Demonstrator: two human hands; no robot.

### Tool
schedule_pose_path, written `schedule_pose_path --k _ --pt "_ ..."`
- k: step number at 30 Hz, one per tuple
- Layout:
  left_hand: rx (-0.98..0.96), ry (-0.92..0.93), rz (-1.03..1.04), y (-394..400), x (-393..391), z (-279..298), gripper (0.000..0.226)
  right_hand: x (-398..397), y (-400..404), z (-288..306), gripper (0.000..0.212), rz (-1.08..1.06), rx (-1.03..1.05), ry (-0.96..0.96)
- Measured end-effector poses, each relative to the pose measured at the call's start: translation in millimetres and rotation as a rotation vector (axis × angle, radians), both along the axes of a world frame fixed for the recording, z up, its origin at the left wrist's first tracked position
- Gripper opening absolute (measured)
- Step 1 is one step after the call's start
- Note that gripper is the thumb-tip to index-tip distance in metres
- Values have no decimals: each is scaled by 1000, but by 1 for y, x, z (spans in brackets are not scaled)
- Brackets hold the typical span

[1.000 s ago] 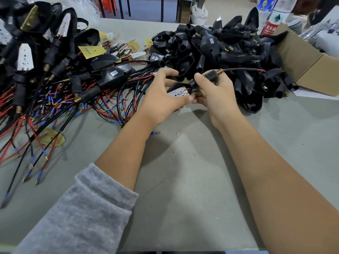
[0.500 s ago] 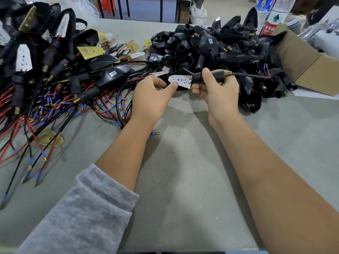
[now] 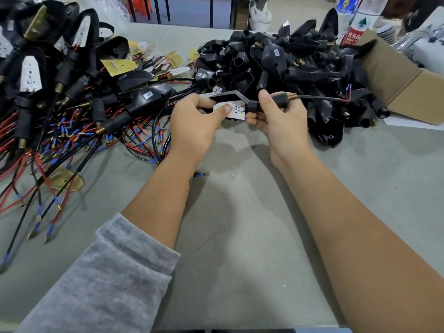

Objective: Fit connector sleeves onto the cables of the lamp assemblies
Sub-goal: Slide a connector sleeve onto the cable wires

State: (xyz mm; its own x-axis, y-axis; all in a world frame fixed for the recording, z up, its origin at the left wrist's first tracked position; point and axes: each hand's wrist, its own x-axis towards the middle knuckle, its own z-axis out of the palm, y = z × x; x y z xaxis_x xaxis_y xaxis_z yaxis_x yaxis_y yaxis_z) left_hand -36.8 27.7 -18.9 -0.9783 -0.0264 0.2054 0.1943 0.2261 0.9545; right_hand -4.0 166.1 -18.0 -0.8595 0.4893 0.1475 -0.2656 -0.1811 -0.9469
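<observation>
Head view: both hands (image 3: 240, 121) grip one lamp assembly (image 3: 231, 109).

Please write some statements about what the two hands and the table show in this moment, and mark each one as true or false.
1. The left hand presses its thumb on the white LED board of the lamp assembly. True.
2. The right hand holds nothing. False: it grips the black connector sleeve on the cable.
3. A brass threaded end sticks out beyond the right hand. True.
4. The pile of black housings lies inside the cardboard box. False: it lies on the table, beside the box.
5. The cable's free end shows red and blue wires. True.
</observation>
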Motion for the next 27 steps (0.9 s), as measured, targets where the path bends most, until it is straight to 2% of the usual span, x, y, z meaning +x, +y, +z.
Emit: schedule_pose_path --k 11,22,27 --pt "-192 161 9 1 -1 -8 22 -2 4 -1 15 17 -10 -92" --pt "-246 91 -29 1 -2 -10 25 3 5 4 13 56 -80 -98" --pt "-307 124 -51 2 -2 -11 27 3 7 4 22 158 -35 -83"
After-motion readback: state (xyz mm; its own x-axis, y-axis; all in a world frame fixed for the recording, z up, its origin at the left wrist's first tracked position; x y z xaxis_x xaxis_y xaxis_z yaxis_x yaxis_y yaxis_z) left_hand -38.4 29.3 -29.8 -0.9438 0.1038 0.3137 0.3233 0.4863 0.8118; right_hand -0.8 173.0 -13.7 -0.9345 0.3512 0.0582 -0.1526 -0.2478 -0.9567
